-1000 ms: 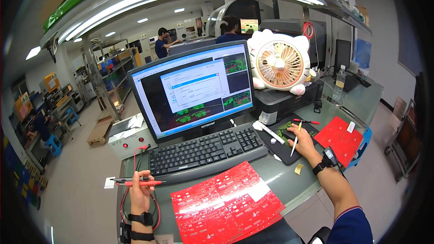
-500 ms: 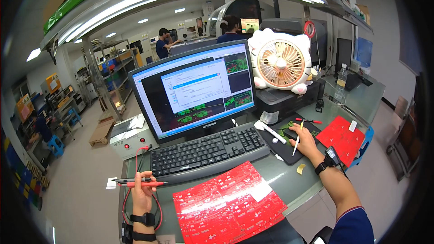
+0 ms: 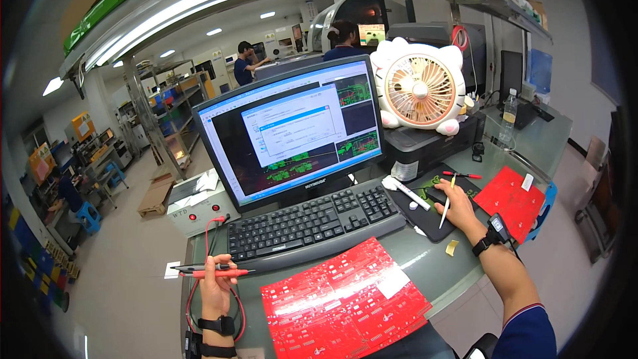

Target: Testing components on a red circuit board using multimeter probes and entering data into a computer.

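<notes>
- Our left hand is at the near left edge of the tabletop, fingers curled around two test probes, one red and one black.
- The probes lie across the palm almost level, long axis running left to right. We can't tell which end carries the tips. Their red leads climb away to the white tester box at the far left.
- It looks to us like they're parked there to free the other hand.
- Our right hand sits on the black mouse pad, right of the keyboard. It rests on what seems to be a mouse, with a white pen pinched between the fingers. The pen slants from near left up to far right.
- A large red circuit board lies flat in front of us, between the hands, and a smaller red board lies to the right.
- The monitor stands behind the keyboard.
</notes>
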### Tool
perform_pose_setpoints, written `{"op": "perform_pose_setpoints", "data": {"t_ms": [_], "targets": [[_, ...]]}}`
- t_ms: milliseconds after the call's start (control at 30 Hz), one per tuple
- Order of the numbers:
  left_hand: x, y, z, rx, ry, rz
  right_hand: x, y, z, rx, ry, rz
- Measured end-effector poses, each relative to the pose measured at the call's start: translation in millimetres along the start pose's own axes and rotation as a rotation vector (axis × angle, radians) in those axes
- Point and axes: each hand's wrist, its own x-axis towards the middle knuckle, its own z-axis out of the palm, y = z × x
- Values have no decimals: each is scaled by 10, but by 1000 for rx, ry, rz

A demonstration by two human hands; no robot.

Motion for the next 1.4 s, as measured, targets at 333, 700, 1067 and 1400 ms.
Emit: {"op": "perform_pose_setpoints", "data": {"t_ms": [333,700,1067,1400], "targets": [[-2,5,32,15,14,-4,2,-15,0,-9,1,-2],[-5,-6,38,-7,6,-7,3,-29,-13,-7,-6,15],[-22,-3,46,17,-12,12,-5,-25,-13,-8,-8,16],[-45,17,94,59,88,71,12,-9,-2,-8,-26,31]]}}
